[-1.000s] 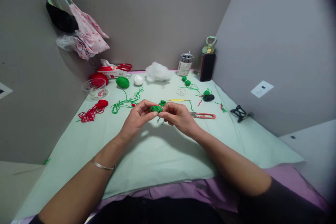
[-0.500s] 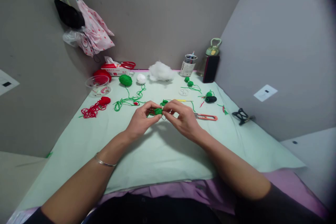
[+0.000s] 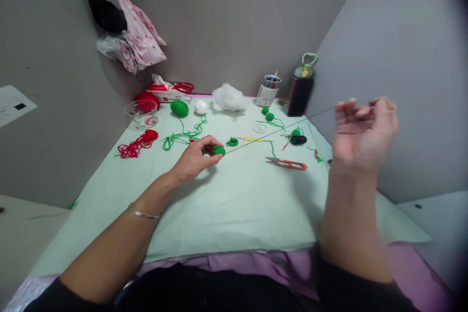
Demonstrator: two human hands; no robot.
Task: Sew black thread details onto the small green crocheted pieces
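Note:
My left hand [image 3: 195, 158] pinches a small green crocheted piece [image 3: 219, 150] between thumb and fingers, just above the table. A thin dark thread [image 3: 280, 129] runs taut from this piece up to the right. At its far end my right hand [image 3: 365, 129] is raised, palm side toward me, with curled fingers closed on the thread. Whether a needle is in those fingers cannot be made out. Just behind the held piece lies another small green crocheted piece [image 3: 232, 142], near a yellow-handled crochet hook [image 3: 253, 139]. Orange thread snips [image 3: 288, 164] lie to the right.
A green yarn ball [image 3: 179, 108], a white ball [image 3: 201, 107] and white stuffing [image 3: 229, 98] stand along the back. Tangled red yarn [image 3: 133, 146] and a clear tub [image 3: 142, 116] are left. A dark thread spool [image 3: 298, 140], phone [image 3: 301, 97] and bottle [image 3: 306, 66] are right.
My right hand has left the green piece and swung up and to the right, drawing the dark thread out straight. My left hand keeps hold of the piece. The camera view has shifted slightly.

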